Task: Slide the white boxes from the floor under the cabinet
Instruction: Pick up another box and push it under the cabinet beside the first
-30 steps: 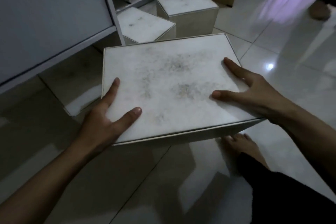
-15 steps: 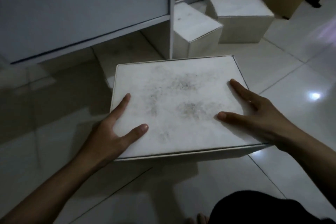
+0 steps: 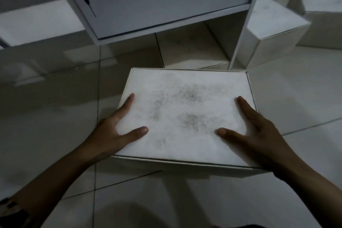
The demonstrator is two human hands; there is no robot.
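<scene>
Flat, smudged white cardboard box [image 3: 187, 114]: on the tiled floor [image 3: 55, 116], just short of the gap under the white cabinet [image 3: 166, 5], long axis parallel to the cabinet's front. Left hand [image 3: 112, 131] and right hand [image 3: 255, 131] grasp its side edges, thumbs on the lid, equally near.

Cabinet [image 3: 166, 0]: top cut off by the upper frame edge; interior of the gap beneath it dim, contents unclear.
Second box [image 3: 273, 29]: left part hidden behind the cabinet leg [image 3: 242, 29].
Third box [image 3: 323, 11]: cut off by the right edge, outline blurred.
Flat white box [image 3: 185, 116]: underside hidden, so floor contact cannot be told.
Left hand [image 3: 114, 133], right hand [image 3: 257, 131]: palms and outer fingers wrapped over the box's side edges, out of sight.
Dark shape [image 3: 11, 207] at lower-left corner: cut off, unidentifiable.
</scene>
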